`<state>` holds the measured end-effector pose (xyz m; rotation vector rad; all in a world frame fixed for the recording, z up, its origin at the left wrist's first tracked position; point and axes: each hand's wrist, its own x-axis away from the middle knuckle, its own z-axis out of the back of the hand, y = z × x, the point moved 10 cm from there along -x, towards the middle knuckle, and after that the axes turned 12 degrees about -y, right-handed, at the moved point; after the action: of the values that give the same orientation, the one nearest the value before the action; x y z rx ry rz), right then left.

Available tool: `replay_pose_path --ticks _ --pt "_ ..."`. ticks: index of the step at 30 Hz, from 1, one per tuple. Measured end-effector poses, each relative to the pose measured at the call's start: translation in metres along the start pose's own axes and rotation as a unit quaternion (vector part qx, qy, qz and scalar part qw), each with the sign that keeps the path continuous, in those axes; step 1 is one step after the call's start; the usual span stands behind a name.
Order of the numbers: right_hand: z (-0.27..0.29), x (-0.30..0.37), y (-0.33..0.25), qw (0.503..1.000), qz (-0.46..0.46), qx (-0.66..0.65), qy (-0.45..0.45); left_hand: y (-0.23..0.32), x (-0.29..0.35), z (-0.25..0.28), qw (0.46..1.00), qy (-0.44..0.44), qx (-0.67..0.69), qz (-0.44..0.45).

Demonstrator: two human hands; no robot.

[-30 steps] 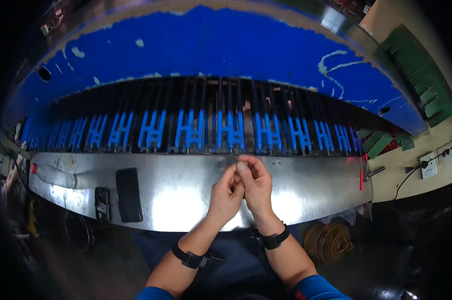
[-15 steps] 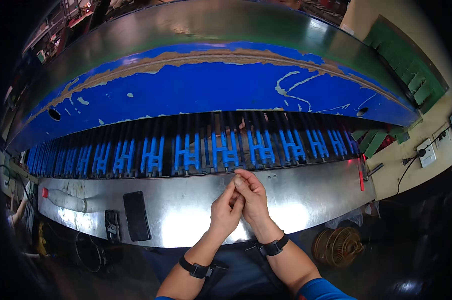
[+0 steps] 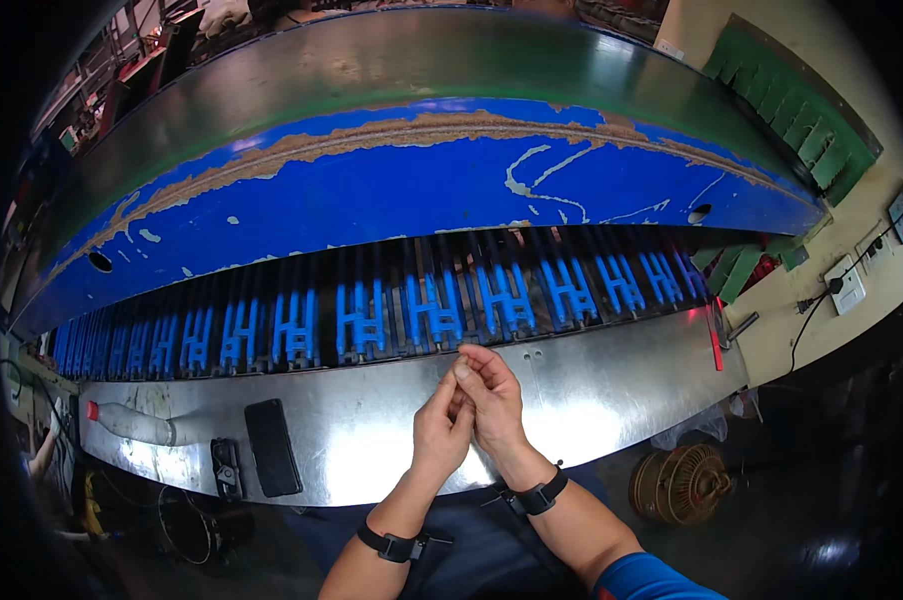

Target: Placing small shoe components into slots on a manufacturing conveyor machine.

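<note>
My left hand (image 3: 441, 432) and my right hand (image 3: 493, 402) meet above the metal table (image 3: 591, 380), fingertips pressed together. The fingers of both are pinched; anything between them is too small or too hidden to name. Just beyond my fingertips is a row of blue-painted metal forks (image 3: 434, 308), set upright in a dark slot under the big blue beam (image 3: 371, 190). Both wrists carry black straps.
On the table's left lie a clear bottle with a red cap (image 3: 136, 424), a small black device (image 3: 226, 468) and a black phone (image 3: 272, 448). A red-handled tool (image 3: 716, 350) and a hammer-like tool (image 3: 741, 328) rest at the right end. A brown round motor-like part (image 3: 679, 484) stands below.
The view has turned slightly, so the beam and table appear tilted. My hands stay pinched together, in nearly the same place before the forks.
</note>
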<state>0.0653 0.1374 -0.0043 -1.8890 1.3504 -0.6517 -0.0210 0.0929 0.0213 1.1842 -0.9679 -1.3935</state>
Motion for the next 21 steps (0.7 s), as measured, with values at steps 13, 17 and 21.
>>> replay_pose_path --ticks 13,17,21 --pt "-0.0015 0.0015 -0.0045 1.0 0.014 0.022 0.016 0.0006 -0.0003 0.0007 1.0 -0.004 0.003 0.012" --pt "-0.0005 0.0028 -0.0058 0.999 0.017 0.033 0.022 0.0027 0.0001 0.0006 1.0 -0.007 0.005 0.026" --pt "0.0028 0.0022 -0.0064 0.996 0.033 0.071 0.032 -0.0011 0.0009 0.0003 0.999 -0.006 -0.001 0.032"
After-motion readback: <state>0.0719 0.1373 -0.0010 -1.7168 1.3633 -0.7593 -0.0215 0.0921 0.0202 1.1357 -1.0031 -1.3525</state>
